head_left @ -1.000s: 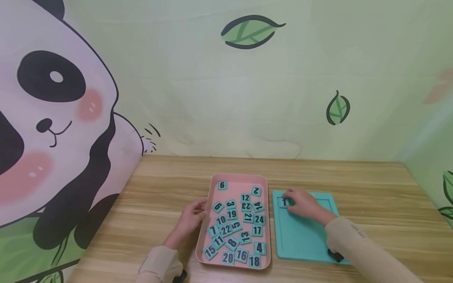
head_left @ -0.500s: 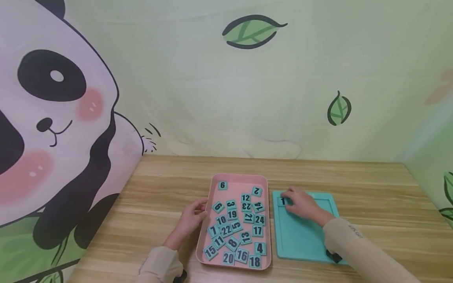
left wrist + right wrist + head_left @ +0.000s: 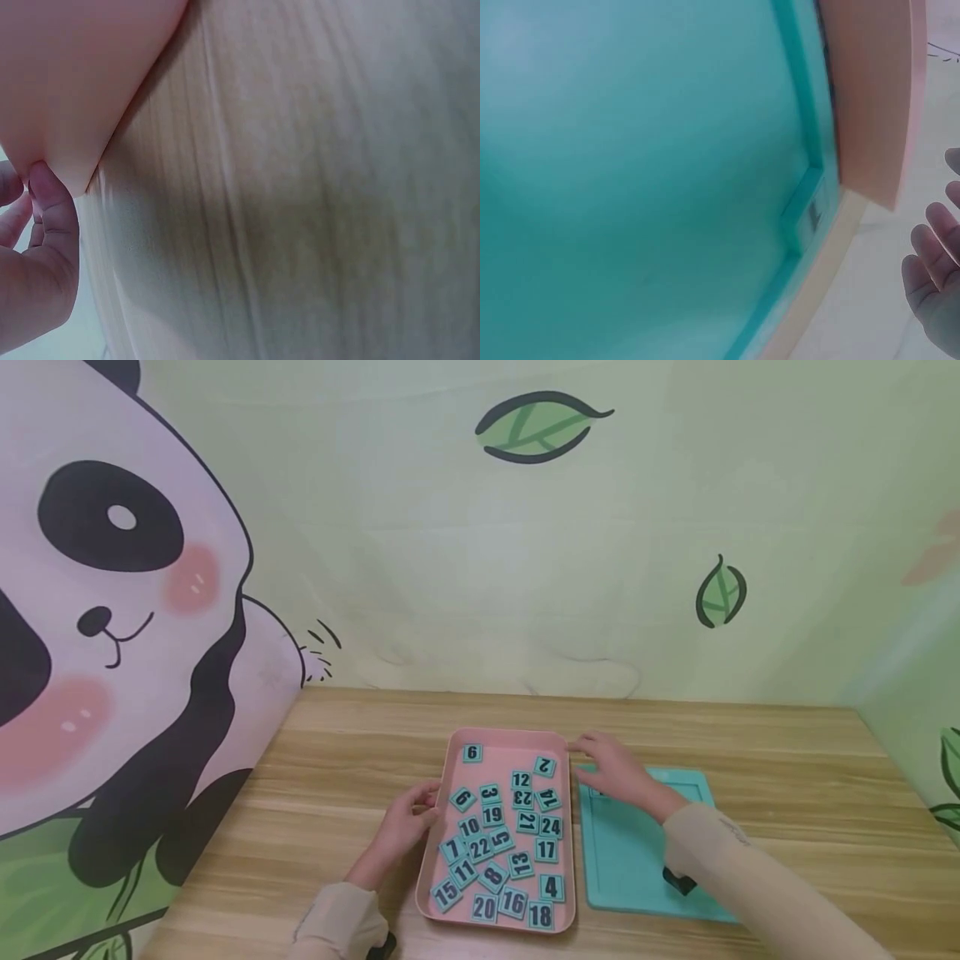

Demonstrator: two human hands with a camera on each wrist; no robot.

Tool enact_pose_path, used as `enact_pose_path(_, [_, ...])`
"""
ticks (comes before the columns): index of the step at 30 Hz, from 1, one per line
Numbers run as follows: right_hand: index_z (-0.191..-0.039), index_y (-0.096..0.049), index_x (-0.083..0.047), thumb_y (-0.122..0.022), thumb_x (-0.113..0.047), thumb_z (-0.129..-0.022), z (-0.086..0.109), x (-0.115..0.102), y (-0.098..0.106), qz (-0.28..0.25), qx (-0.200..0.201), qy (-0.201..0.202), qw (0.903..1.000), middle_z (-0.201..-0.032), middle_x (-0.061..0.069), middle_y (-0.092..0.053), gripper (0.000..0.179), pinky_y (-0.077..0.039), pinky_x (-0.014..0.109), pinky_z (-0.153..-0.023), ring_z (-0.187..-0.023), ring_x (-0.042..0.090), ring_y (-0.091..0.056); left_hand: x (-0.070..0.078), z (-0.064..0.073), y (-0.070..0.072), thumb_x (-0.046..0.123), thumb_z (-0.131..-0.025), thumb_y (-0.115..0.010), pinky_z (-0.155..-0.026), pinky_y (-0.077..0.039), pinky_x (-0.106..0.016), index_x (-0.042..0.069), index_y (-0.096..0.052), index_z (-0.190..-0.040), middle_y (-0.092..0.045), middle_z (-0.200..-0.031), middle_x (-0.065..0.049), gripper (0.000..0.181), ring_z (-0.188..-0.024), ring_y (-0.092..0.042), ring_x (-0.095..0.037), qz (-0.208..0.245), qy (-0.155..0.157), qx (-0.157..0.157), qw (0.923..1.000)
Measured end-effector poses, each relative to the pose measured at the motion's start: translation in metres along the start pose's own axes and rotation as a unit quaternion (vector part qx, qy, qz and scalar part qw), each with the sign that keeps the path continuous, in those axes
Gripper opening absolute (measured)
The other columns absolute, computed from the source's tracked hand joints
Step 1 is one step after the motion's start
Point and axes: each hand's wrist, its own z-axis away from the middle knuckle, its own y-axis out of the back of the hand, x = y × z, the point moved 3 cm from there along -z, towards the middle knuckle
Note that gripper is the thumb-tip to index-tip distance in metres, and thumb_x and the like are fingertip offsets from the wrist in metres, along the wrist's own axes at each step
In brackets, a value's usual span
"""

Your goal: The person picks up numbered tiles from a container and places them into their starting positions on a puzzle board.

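The step in hand looks like a reach toward the smooth, round-cornered pink tray [image 3: 501,762], where flat square turquoise tiles with black numerals [image 3: 546,849] lie at odd angles. The right hand [image 3: 615,772], fingers loosely extended and holding nothing, is near the tray's far right corner. The next move would call for pinching one thin tile. A tile marked 1 [image 3: 814,215] sits in the far left corner of the rimmed turquoise board [image 3: 630,852]. The left hand's [image 3: 408,818] bent fingers touch the tray's left wall; whether they grip it cannot be told.
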Motion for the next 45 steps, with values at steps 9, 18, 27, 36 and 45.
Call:
enact_pose_path(9, [-0.117, -0.057, -0.012, -0.059, -0.012, -0.077, -0.018, -0.015, -0.009, 0.000, -0.023, 0.031, 0.9993, -0.100, 0.008, -0.064, 0.040, -0.045, 0.042, -0.082, -0.087, 0.022, -0.056, 0.002, 0.000, 0.000, -0.001, -0.085, -0.048, -0.071, -0.049, -0.029, 0.005, -0.049, -0.123, -0.050, -0.101, -0.013, 0.038, -0.089, -0.052, -0.021, 0.004, 0.000, -0.003, 1.0000])
enact_pose_path(18, [-0.112, -0.060, -0.013, -0.060, -0.021, -0.078, -0.034, -0.017, -0.028, 0.081, -0.083, -0.004, 0.9932, -0.108, 0.002, -0.061, 0.034, -0.034, 0.047, -0.094, -0.090, 0.017, -0.051, 0.003, 0.001, 0.001, -0.001, -0.085, -0.048, -0.069, -0.049, -0.028, 0.004, -0.049, -0.123, -0.050, -0.102, -0.014, 0.038, -0.088, -0.053, -0.021, 0.006, -0.002, -0.007, 1.0000])
enact_pose_path(27, [-0.117, -0.056, -0.011, -0.053, -0.021, -0.084, -0.038, -0.020, -0.040, 0.175, -0.121, -0.011, 0.9771, -0.122, 0.007, -0.054, 0.034, -0.023, 0.057, -0.099, -0.120, 0.026, -0.041, 0.003, -0.001, 0.000, 0.001, -0.086, -0.049, -0.068, -0.048, -0.027, 0.008, -0.049, -0.123, -0.050, -0.101, -0.011, 0.038, -0.089, -0.052, -0.020, 0.004, 0.009, -0.008, 0.9999])
enact_pose_path(36, [-0.112, -0.058, -0.013, -0.056, -0.017, -0.082, -0.038, -0.021, -0.044, 0.184, -0.110, -0.032, 0.9763, -0.120, 0.005, -0.056, 0.030, -0.022, 0.056, -0.100, -0.121, 0.026, -0.039, 0.002, -0.002, 0.001, 0.000, -0.085, -0.048, -0.069, -0.049, -0.028, 0.007, -0.049, -0.123, -0.050, -0.101, -0.011, 0.038, -0.089, -0.052, -0.020, 0.004, 0.008, -0.010, 0.9999])
enact_pose_path(45, [-0.099, -0.063, -0.011, -0.052, -0.008, -0.083, -0.037, -0.026, -0.043, 0.090, -0.093, -0.022, 0.9913, -0.092, -0.002, -0.063, 0.020, -0.035, 0.044, -0.091, -0.080, 0.014, -0.051, 0.001, 0.001, 0.003, -0.001, -0.085, -0.048, -0.069, -0.050, -0.030, 0.005, -0.048, -0.124, -0.050, -0.102, -0.012, 0.039, -0.093, -0.053, -0.023, 0.002, 0.008, -0.010, 0.9999])
